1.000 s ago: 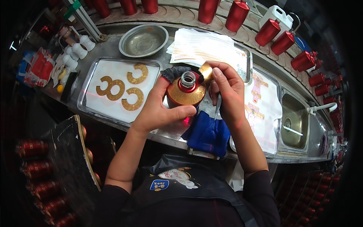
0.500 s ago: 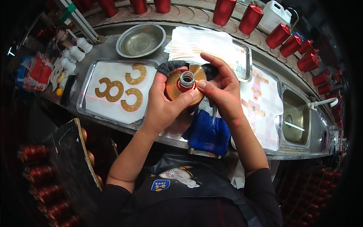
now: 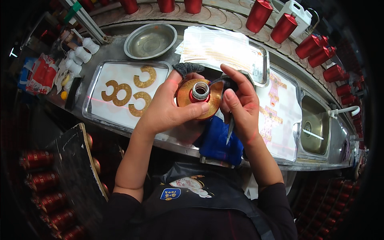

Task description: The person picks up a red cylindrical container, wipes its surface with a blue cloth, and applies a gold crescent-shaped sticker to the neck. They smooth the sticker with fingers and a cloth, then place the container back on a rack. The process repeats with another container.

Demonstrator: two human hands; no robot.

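My left hand (image 3: 162, 108) grips a red bottle (image 3: 199, 117) with its open threaded neck toward me, thumb pressed on its shoulder. A gold ring-shaped label (image 3: 188, 98) lies around that neck; its right end stands up near my right fingers. In my right hand (image 3: 242, 104) a pair of pointed metal tweezers (image 3: 230, 130) is tucked, tips down, while the index finger and thumb are spread. Dark cloth covers fingers on both hands. Several gold C-shaped labels (image 3: 143, 77) lie on white paper in the tray (image 3: 89, 100) at left. Below the bottle hangs a blue cloth (image 3: 221, 142).
A metal bowl (image 3: 150, 41) and a stack of sheets (image 3: 216, 44) sit at the back. To the right are a tray of patterned labels (image 3: 280, 148) and a sink (image 3: 314, 138). Red bottles (image 3: 259, 16) ride the curved conveyor behind; more stand below, left and right.
My right thumb has come off the gold label and the right hand has drawn slightly away. The held bottle has tilted a little. The bottles on the conveyor have shifted rightward.
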